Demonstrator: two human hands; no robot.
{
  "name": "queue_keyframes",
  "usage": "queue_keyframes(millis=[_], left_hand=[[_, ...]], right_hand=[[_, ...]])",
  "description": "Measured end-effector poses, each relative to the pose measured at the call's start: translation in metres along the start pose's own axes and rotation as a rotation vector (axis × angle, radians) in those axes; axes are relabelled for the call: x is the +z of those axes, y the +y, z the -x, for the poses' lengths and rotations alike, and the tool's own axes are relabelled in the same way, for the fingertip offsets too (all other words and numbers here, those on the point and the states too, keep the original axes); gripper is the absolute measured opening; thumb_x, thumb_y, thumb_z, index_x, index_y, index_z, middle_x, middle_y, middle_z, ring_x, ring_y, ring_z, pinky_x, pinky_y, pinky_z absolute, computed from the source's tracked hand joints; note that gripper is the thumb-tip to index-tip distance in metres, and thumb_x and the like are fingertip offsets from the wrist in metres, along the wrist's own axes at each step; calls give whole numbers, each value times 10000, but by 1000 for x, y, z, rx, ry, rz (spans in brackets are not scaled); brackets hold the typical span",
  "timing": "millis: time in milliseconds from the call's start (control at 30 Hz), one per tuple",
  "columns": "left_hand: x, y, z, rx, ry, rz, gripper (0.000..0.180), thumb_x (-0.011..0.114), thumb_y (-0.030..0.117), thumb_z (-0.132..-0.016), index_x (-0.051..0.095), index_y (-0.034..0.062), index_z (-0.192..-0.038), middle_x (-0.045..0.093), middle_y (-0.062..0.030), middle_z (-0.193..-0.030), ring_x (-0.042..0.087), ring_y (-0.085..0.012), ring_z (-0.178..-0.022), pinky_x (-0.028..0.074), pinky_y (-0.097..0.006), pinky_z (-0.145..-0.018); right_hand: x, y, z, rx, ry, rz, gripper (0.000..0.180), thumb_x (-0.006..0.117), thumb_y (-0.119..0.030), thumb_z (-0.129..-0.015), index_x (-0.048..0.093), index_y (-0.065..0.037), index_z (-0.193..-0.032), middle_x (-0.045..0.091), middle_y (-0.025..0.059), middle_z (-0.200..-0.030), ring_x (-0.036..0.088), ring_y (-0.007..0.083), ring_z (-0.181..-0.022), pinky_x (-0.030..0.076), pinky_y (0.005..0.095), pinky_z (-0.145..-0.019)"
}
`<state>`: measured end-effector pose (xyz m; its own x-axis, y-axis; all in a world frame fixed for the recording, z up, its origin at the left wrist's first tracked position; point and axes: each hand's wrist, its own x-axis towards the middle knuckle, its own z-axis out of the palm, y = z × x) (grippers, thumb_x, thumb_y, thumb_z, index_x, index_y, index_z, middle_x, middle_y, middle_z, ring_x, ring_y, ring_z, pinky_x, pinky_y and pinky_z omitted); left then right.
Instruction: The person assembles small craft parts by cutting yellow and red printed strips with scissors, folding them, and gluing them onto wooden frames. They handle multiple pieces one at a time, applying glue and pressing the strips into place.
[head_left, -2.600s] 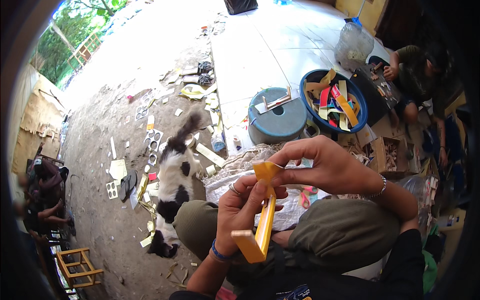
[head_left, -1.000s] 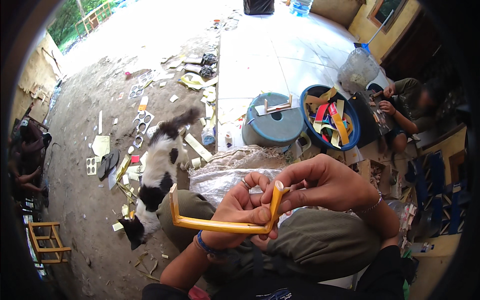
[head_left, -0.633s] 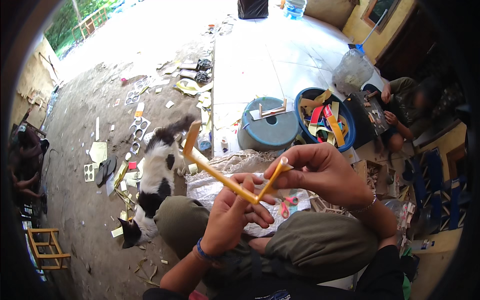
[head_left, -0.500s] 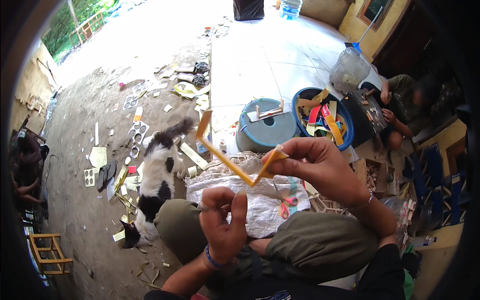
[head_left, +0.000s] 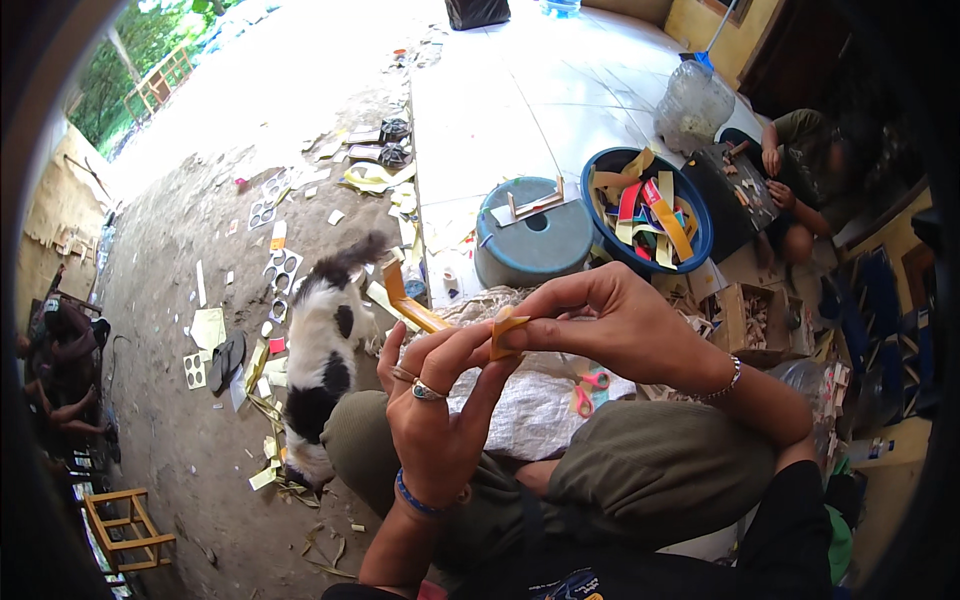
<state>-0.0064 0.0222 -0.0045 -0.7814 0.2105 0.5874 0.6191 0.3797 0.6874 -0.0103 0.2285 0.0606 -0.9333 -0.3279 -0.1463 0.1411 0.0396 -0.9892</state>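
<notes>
Yellow U-shaped frame (head_left: 416,314) is being held aloft over a white woven sack (head_left: 540,412), its right end being pinched by the left hand (head_left: 437,408) and the right hand (head_left: 612,325). Light, stiff handling with fragile corners is being suggested by its slim bars; gentle gripping along the middle bar is being favoured.

Bare ground (head_left: 170,300) at left: one black-and-white cat (head_left: 317,345), head lowered near pale paper scraps (head_left: 263,478). A dark slipper (head_left: 227,360) lies left of the cat. A wooden stool (head_left: 140,543) stands at lower left. Tiled floor (head_left: 465,110): black bag (head_left: 477,12) at the upper edge; translucent plastic sack (head_left: 692,108) near a blue broom (head_left: 704,60). Another person (head_left: 800,200) sits at right, partly in shadow.
</notes>
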Motion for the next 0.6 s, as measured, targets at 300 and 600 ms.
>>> queue_keyframes(millis=[300, 600], left_hand=[[0, 4, 4, -282, -74, 344, 343, 782, 31, -873, 644, 96, -1180, 777, -37, -1037, 713, -130, -1008, 358, -431, -1110], [-3, 2, 1, -536, -182, 769, 321, 717, -31, -921, 551, 0, -1194, 742, -127, -1036, 701, -146, -1008, 529, -264, -872]], right_hand=[[-3, 0, 3, -192, 90, 533, 216, 782, -133, -911, 775, -58, -1113, 610, 33, -990, 601, 111, -954, 495, 267, -826], [-1, 8, -2, -284, 60, 555, 162, 736, -157, -955, 748, -24, -1046, 621, 64, -981, 610, 150, -914, 489, 298, -781]])
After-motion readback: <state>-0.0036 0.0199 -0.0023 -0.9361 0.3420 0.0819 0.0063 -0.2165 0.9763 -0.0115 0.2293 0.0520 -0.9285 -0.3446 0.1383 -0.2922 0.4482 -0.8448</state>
